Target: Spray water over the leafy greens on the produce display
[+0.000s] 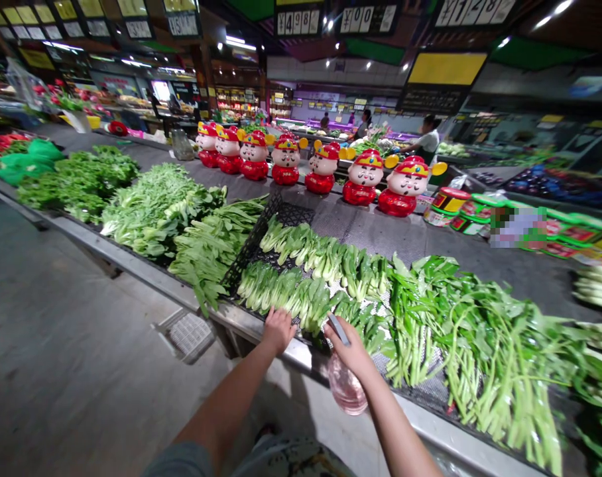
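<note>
Spray bottle [347, 389] half-hidden by right fingers [343, 346].

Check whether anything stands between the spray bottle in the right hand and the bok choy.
Nothing visible does: the right hand holds the spray bottle right beside the bok choy.

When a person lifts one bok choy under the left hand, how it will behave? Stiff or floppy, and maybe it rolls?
The bok choy under the left hand will probably feel firm at its thick pale stems, but its thin leaves likely droop. Its rounded base may let it roll slightly on the black plastic crate.
</note>
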Demonstrator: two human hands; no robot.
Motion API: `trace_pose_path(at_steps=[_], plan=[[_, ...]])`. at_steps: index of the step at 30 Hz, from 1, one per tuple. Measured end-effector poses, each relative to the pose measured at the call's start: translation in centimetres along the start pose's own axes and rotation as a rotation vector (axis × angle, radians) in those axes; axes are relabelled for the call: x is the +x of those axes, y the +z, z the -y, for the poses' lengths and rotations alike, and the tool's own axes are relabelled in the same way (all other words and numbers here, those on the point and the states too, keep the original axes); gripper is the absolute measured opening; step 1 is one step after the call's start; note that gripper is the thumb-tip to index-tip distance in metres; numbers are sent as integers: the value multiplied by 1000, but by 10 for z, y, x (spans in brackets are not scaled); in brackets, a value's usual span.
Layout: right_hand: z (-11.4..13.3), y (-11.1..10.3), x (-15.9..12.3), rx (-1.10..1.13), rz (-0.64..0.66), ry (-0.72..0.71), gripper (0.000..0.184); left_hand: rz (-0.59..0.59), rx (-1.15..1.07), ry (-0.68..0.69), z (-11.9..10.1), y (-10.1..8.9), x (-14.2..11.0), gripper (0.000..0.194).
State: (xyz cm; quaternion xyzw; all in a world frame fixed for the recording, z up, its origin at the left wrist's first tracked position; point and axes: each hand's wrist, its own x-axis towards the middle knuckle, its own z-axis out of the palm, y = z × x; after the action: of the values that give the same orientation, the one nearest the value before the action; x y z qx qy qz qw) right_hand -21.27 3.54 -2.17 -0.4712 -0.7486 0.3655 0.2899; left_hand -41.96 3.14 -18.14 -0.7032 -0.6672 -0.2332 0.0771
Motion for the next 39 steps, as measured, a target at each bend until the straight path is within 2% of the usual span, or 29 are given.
trace_pose_path(at_steps=[4,9,12,17,23,28,33,39], plan=[[6,-5,10,39,-76,32,37,16,-32,-13,-1,-3,0,37],[13,-15,25,93,-150,58,38,141,-66,-3,6,-11,7,33],[17,-19,35,79,-172,81,40,164,-62,35,23,-18,15,35],[16,-15,49,49,-203,100,41,176,-4,41,63,-29,20,39],[6,-2,58,79,-204,124,38,98,41,83,95,-20,6,39],[10,4,64,86,-220,105,37,-67,39,128,99,-8,-1,36],[31,9,75,150,-250,103,38,-68,-5,116,97,-11,1,33],[50,15,106,197,-270,100,44,-65,-19,151,97,-16,0,32]])
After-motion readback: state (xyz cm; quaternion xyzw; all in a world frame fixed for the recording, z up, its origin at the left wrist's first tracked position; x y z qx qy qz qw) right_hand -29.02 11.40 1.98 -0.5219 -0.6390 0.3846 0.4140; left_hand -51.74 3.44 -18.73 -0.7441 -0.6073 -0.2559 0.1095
